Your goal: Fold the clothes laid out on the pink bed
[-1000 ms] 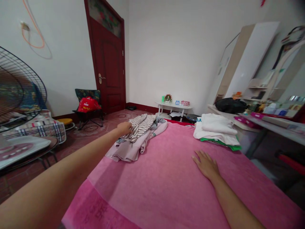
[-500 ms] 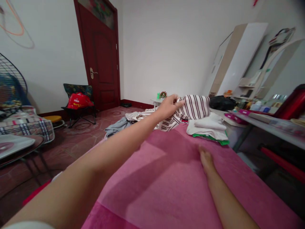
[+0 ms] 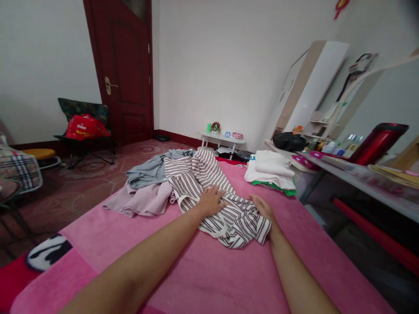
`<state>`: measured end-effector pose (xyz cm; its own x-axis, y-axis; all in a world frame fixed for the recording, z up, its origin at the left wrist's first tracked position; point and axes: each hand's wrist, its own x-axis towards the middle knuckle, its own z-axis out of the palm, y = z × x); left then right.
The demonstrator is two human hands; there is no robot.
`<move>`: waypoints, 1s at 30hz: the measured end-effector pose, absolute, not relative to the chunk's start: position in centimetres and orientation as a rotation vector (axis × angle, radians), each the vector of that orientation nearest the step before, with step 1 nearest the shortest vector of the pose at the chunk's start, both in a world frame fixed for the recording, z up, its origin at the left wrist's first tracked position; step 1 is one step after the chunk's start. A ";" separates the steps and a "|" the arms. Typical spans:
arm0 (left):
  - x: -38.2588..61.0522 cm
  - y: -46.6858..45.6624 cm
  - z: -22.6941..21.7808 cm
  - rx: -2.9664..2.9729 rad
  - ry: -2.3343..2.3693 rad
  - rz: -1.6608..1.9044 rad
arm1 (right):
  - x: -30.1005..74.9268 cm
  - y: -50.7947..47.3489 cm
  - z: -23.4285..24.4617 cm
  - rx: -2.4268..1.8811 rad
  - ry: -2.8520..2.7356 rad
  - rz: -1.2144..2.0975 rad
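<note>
A white shirt with dark stripes point(image 3: 196, 172) lies crumpled across the middle of the pink bed cover point(image 3: 212, 270). My left hand point(image 3: 211, 200) rests on top of it, fingers stretched out flat. My right hand point(image 3: 262, 207) lies at the shirt's right edge, fingers flat against the cloth. Just left of the striped shirt sit a grey garment point(image 3: 147, 172) and a lilac one point(image 3: 140, 203) in a loose heap. A folded white stack point(image 3: 270, 168) with a green piece point(image 3: 278, 186) under it stands at the bed's far right corner.
To the right of the bed runs a desk point(image 3: 360, 179) with a red flask point(image 3: 376, 141) and a black bag point(image 3: 290, 141). A chair with a red bag point(image 3: 83, 126) stands by the dark red door point(image 3: 121, 69). A small white table point(image 3: 221, 138) is at the far wall.
My left hand lifted the striped shirt off the heap, carried it right and toward me, and laid it on the bed. My right hand shifted slightly onto its edge.
</note>
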<state>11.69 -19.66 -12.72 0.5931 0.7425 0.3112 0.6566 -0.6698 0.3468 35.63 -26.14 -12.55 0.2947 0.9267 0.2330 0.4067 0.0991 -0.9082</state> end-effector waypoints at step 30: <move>11.2 -19.7 -12.3 2.707 1.179 0.821 | 37.5 -26.1 -12.7 -1.686 -1.272 0.220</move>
